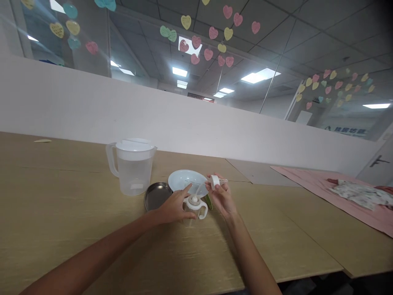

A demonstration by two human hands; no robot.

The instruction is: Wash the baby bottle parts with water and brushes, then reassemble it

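Note:
A small clear baby bottle [190,222] with white side handles stands on the table in front of me, a white straw piece sticking up from its open top. My left hand [173,208] grips it from the left, thumb low on the front and index finger pointing up past the rim. Held up just right of the bottle, a white screw collar with a clear teat [215,181] is pinched in the fingers of my right hand [223,200]. The collar is apart from the bottle.
Behind the bottle is a pale blue-white bowl [178,177]. Left of it lie a round metal dish [157,196] and a clear lidded pitcher [135,170]. Something green [209,202] shows behind the bottle's handle. A pink cloth [313,184] covers the table's right end.

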